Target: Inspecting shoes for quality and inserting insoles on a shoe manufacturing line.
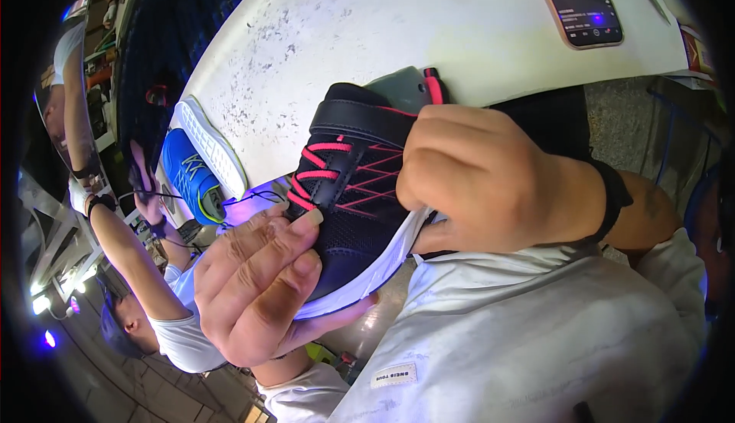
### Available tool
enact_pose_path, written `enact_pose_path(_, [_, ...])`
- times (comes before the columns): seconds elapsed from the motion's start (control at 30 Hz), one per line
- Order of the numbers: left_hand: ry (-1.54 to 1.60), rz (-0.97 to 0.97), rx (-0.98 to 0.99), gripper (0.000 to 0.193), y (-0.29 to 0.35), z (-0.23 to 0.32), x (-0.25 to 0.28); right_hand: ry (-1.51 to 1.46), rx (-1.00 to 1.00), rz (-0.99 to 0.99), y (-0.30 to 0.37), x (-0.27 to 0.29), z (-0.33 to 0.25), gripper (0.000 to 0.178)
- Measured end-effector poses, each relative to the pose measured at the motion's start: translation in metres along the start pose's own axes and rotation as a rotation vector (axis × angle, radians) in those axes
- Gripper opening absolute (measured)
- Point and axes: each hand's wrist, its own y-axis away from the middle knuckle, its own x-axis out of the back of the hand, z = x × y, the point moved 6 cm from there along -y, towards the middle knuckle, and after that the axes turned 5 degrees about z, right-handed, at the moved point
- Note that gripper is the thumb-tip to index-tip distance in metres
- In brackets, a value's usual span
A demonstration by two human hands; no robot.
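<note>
Between my two hands is a black sneaker (367, 186) with red laces, a black strap and a white sole, tilted with its toe toward me. My left hand (264, 281) is closed round the toe end, fingertips on the upper and the thumb side along the sole. With fingers curled, my right hand (490, 182) grips the side of the shoe at the sole edge; its thumb lies under the sole. A grey-green shoe last (402, 88) sticks out of the shoe's opening, beside a red and black pull tab (434, 84).
A white worktable (344, 25) with dark scuffs lies ahead, bearing a phone (582, 2) at the far right. Blue sneakers (187, 174) with white soles rest at its left edge. A co-worker (161, 300) in a cap reaches in at left, near a dark conveyor (161, 32).
</note>
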Motion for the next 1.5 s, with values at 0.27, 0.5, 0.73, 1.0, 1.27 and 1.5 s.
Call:
enact_pose_path(0.27, [0.401, -0.091, 0.686, 0.096, 0.046, -0.069, -0.023, 0.119, -0.111, -0.182, -0.016, -0.05, 0.009, 0.043])
enact_pose_path(0.5, [0.83, 0.057, 1.036, 0.097, 0.096, -0.085, -0.07, 0.067, -0.412, 0.049, -0.034, 0.027, 0.007, 0.051])
enact_pose_path(0.73, [0.707, 0.631, 0.414, 0.129, -0.029, -0.049, -0.044, -0.413, -0.463, 0.272, -0.092, 0.077, 0.021, 0.052])
enact_pose_path(1.0, [0.3, 0.212, 0.616, 0.074, -0.035, -0.071, 0.011, -0.353, -0.368, -0.051, -0.116, 0.011, -0.003, 0.083])
enact_pose_path(1.27, [0.376, 0.168, 0.675, 0.126, -0.012, -0.078, 0.005, -0.017, -0.3, -0.2, -0.118, 0.006, -0.022, 0.096])
enact_pose_path(1.5, [0.537, 0.371, 0.576, 0.082, -0.016, -0.082, 0.003, -0.048, -0.281, -0.196, -0.123, 0.002, -0.017, 0.092])
